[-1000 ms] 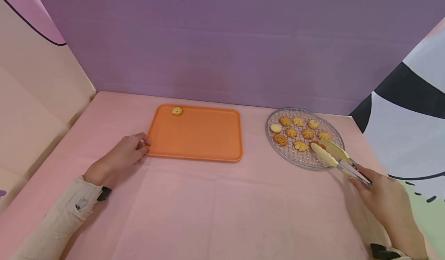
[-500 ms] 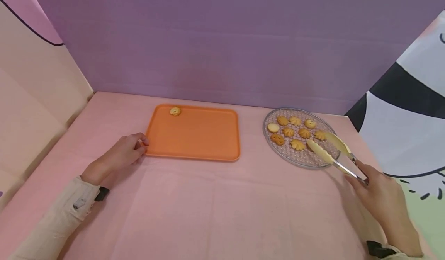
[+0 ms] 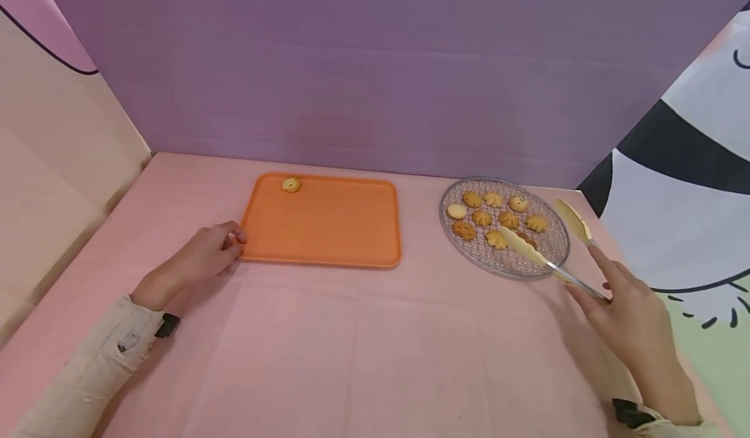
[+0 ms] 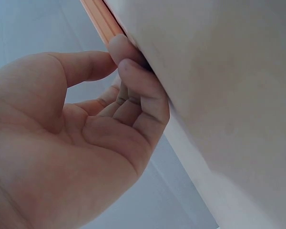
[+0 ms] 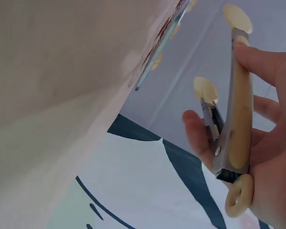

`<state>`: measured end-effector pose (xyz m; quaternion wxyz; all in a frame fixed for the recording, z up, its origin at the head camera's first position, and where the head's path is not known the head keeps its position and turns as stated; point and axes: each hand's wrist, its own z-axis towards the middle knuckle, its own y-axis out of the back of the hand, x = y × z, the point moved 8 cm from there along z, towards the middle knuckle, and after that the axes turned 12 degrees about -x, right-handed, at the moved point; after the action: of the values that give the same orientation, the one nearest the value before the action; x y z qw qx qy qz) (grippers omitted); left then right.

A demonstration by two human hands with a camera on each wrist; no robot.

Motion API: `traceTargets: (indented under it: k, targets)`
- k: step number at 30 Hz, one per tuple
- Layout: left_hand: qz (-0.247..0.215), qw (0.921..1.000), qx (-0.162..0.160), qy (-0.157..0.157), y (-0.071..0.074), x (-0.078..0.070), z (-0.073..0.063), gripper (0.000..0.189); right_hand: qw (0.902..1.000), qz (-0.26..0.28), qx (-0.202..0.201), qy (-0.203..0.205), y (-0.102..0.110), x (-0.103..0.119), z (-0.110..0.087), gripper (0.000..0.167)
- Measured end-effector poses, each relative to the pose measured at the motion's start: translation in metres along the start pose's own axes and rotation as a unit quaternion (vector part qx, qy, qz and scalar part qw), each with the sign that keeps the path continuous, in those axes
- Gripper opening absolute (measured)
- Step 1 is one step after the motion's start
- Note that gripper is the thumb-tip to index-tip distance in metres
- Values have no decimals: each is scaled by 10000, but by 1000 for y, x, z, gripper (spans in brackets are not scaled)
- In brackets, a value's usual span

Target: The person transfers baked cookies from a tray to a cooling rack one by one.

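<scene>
My left hand [image 3: 202, 256] pinches the near left corner of an orange rectangular tray [image 3: 319, 223], thumb and curled fingers meeting at its rim. One round cookie [image 3: 290, 185] lies in the tray's far left corner. In my right hand [image 3: 633, 324] is a pair of tongs [image 5: 240, 100] with cream tips and metal arms, held spread wide. One tip overlaps the cookies on a round wire rack [image 3: 515, 267]; the other stands out past the rack's right rim. Nothing is between the tips. A brown cookie [image 3: 528, 239] shows right beside the left tip.
Several more cookies, such as a pale round one [image 3: 457, 211] and a dark pretzel-like one [image 3: 463, 230], sit on the rack. Pink cloth [image 3: 351, 353] covers the table. A purple backdrop [image 3: 351, 86] rises behind, and printed panels stand at both sides.
The tongs have spread from close around the brown cookie to wide apart, leaving it on the rack. My left hand stays at the tray corner. The view has shifted slightly.
</scene>
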<state>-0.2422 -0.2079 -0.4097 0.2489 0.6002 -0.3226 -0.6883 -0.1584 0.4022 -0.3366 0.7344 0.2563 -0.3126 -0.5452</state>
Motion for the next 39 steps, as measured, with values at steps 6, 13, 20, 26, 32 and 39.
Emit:
traceTargets:
  k: [6,13,20,26,32,39]
  targets:
    - [-157,9998,114,33,-5,1,0,13,9996,82,-66,259,2,18,-3,81]
    - [-50,9999,41,94,-2,2,-1,12,9977,172,90,648,-4,55,1,83]
    - [-40,9998,96,166,1,3,-1,14,9929,400,362,1061,-15,103,10,79]
    - [-1,10000,-2,27,4,4,0,12,9812,696,716,1653,-35,148,21,71]
    - [-62,10000,15,-69,2,3,1,11,9669,758,871,2276,-59,188,26,61]
    - [-92,9999,51,-41,-3,-2,5,11,9534,904,1086,2664,-86,227,34,50]
